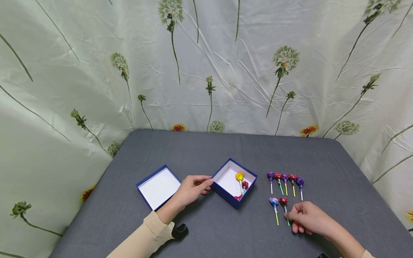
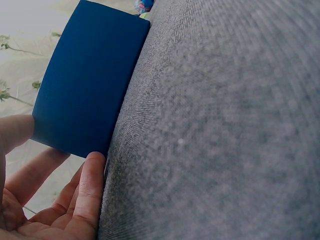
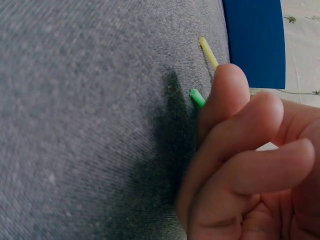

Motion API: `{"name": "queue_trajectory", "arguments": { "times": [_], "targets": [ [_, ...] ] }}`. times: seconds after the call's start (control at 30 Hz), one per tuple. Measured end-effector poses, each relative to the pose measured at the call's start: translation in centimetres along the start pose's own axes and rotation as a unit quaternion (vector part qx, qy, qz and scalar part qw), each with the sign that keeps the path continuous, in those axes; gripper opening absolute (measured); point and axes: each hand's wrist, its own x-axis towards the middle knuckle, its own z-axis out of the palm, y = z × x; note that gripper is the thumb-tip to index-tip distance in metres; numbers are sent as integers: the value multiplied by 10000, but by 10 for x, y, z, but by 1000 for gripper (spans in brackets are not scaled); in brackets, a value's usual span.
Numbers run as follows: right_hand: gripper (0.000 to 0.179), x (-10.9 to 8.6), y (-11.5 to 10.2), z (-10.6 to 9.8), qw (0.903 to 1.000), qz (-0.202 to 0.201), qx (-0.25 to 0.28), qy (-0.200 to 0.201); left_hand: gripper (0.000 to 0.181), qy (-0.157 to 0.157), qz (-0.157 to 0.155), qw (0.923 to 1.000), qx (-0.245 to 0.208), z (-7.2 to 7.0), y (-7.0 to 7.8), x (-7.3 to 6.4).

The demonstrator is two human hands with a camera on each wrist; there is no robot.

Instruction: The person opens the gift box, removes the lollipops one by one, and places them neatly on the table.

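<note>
across the grey table (image 1: 200, 150) i count seven lollipops (image 1: 271, 175), five behind two; the right hand (image 1: 306, 216) pinches one green stick (image 3: 197, 98), the left hand (image 1: 190, 190) pinches one blue box (image 1: 222, 191), three more inside, one lid (image 1: 158, 188) nearby.

1. Head: your camera looks forward and down from above, across the grey table (image 1: 203, 236).
2. Left wrist: your camera sits low, close behind your left hand (image 1: 190, 190), facing the blue box (image 2: 90, 80).
3. Right wrist: low, close to your right hand (image 1: 308, 218).
4. All three views share the blue box.
</note>
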Motion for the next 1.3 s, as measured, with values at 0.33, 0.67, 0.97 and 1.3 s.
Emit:
{"name": "queue_trajectory", "arguments": {
  "times": [0.33,0.67,0.97,1.3],
  "targets": [
    [36,-3,-6,-6,10000,30,-1,-66,41,-59,-37,10000,-44,1,1,3],
    [36,-2,-18,-9,9990,-303,-80,318,41,-52,-30,10000,-75,1,1,2],
    [35,11,-33,-3,9960,-631,261,579,41,-42,-27,10000,-70,2,0,1],
    [52,32,-59,9,9930,-718,551,757,40,-1,43,10000,-36,1,2,-1]
  ]
}}
